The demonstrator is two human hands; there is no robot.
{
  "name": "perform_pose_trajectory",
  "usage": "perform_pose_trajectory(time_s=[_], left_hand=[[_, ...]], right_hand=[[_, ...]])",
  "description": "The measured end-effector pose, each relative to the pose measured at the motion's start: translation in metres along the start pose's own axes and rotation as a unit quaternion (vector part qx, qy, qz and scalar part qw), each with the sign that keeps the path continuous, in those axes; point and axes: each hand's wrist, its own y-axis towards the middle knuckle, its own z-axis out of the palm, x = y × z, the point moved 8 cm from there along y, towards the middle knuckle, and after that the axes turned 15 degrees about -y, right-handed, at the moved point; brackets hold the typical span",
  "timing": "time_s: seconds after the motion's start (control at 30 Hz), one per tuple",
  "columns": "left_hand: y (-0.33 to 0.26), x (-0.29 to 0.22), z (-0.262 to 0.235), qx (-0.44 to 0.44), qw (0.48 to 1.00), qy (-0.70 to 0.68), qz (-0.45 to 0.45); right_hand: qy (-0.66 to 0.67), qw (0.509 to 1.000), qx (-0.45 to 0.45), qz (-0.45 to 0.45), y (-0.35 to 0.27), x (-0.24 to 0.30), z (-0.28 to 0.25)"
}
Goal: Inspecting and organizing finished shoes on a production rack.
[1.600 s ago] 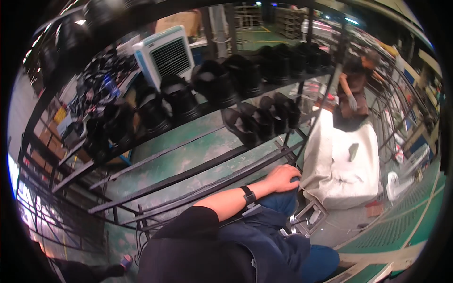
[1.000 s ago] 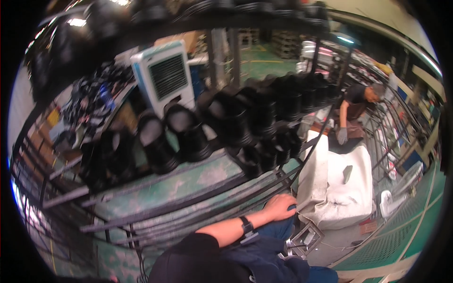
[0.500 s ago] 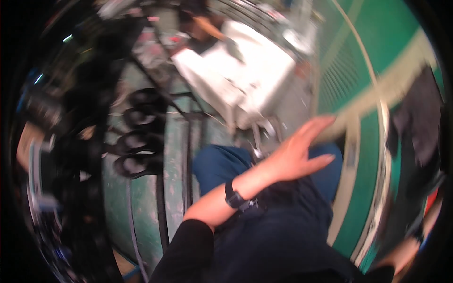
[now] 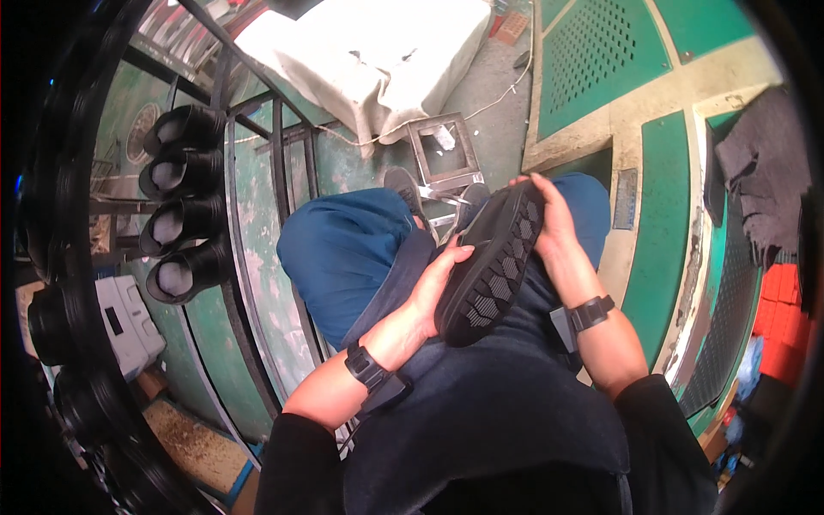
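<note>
Four dark shoes (image 4: 178,210) line a metal rack (image 4: 279,172) between nine and ten o'clock, openings turned the same way, presumably so each is easy to grasp. Next, the left hand (image 4: 425,302) is partly curled about the lower end of a black shoe (image 4: 499,268), thumb along its side, remaining fingers hidden; its forearm rises from seven o'clock. The black shoe lies slanted just right of centre above the lap, far end toward one o'clock, patterned sole turned upward, probably so the tread is in plain sight. The right hand (image 4: 556,225) wraps that far end, gripping it from the right, likely steadying it; its forearm comes up from five o'clock, elbow bent. Grey cloth (image 4: 766,167) hangs toward two o'clock.
</note>
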Motion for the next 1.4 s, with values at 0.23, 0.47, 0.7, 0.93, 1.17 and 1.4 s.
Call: perform_pose_trajectory(time_s=[0.23,0.47,0.7,0.93,1.17,1.4], left_hand=[[0.008,-0.038,-0.017,-0.094,0.989,0.077,0.087],[-0.026,-0.048,-0.012,-0.12,0.969,0.18,0.121],[0.018,-0.069,-0.016,-0.144,0.922,0.326,0.151],[0.07,-0.117,0.01,-0.062,0.682,0.676,0.272],[0.053,-0.101,-0.008,-0.089,0.667,0.686,0.277],[0.055,-0.103,-0.013,-0.031,0.789,0.574,0.217]], right_hand=[[0.045,0.999,0.029,0.012,0.032,-0.034,-0.006],[0.092,0.993,0.06,0.042,0.019,-0.044,0.023],[-0.046,0.994,0.094,0.009,0.03,-0.036,0.014],[-0.045,0.996,0.033,0.075,0.032,-0.053,0.007],[-0.05,0.993,0.004,0.108,0.042,-0.063,-0.003],[0.013,0.987,0.054,0.154,0.042,-0.081,0.01]])
